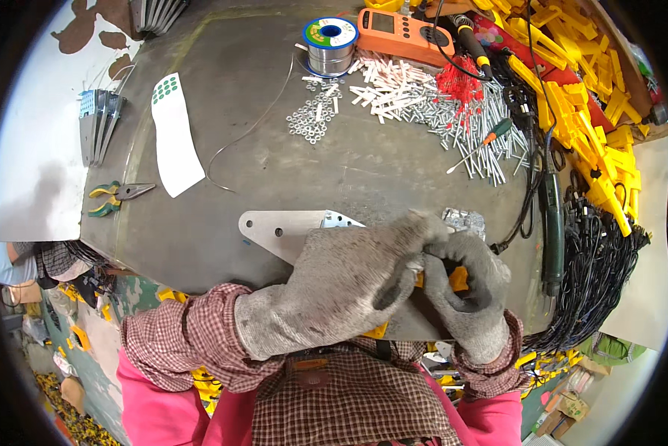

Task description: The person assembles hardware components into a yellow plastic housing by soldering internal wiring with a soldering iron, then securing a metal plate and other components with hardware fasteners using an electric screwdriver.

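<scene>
Head view shows me both gloved hands meeting at the near edge of the metal table (pixel 222 67), low in the middle. My left hand (pixel 341 286) lies flat-ish across a bare metal plate (pixel 274 227) with small holes, its fingers curled over toward the right; my right hand (pixel 468 293) has thumb and fingers pinched together on a small yellow plastic part (pixel 459 279), which peeks out between the two gloves, held just above the plate's right end. As I judge it, the part is being fitted or worked against the plate, and I cannot tell whether it is seated yet, since the gloves cover the joint. Plenty looks undone: a big heap of yellow parts (pixel 572 82) waits at far right, with loose screws (pixel 468 126), nuts (pixel 312 119) and a screwdriver (pixel 482 145) lying untouched beyond my hands.
</scene>
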The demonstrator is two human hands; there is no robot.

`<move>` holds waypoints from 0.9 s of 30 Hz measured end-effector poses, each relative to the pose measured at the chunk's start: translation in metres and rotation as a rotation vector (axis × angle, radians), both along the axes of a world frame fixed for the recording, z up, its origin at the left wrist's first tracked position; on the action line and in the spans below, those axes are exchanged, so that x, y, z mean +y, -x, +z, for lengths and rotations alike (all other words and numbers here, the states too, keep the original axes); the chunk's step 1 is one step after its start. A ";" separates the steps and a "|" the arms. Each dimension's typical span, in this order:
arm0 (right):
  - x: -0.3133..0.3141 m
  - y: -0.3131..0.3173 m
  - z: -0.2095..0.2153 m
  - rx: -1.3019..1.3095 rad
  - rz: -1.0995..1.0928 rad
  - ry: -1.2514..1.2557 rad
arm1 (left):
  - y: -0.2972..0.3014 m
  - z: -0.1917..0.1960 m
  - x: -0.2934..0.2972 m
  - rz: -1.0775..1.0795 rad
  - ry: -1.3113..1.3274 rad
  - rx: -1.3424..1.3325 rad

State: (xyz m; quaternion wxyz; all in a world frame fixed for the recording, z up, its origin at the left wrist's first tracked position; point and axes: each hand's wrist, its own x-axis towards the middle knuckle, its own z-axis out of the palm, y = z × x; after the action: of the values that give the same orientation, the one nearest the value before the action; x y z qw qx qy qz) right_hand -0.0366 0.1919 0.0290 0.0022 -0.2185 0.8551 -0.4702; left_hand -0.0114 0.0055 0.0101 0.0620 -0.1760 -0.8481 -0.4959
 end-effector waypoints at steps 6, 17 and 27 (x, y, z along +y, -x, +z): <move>0.007 0.015 -0.008 0.045 0.196 -0.126 | 0.003 0.008 0.000 -0.169 0.621 0.523; 0.013 0.018 -0.003 0.134 0.277 -0.325 | 0.024 -0.004 -0.013 -0.131 -0.138 -0.228; 0.025 0.034 -0.016 -0.609 0.269 0.232 | -0.003 0.029 -0.070 -0.057 0.839 0.141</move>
State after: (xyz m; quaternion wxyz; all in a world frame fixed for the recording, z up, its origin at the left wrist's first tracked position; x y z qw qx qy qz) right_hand -0.0710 0.2171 0.0128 0.2942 -0.1779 0.7196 -0.6034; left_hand -0.0087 -0.0646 0.0396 0.0289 -0.2428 -0.9649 -0.0961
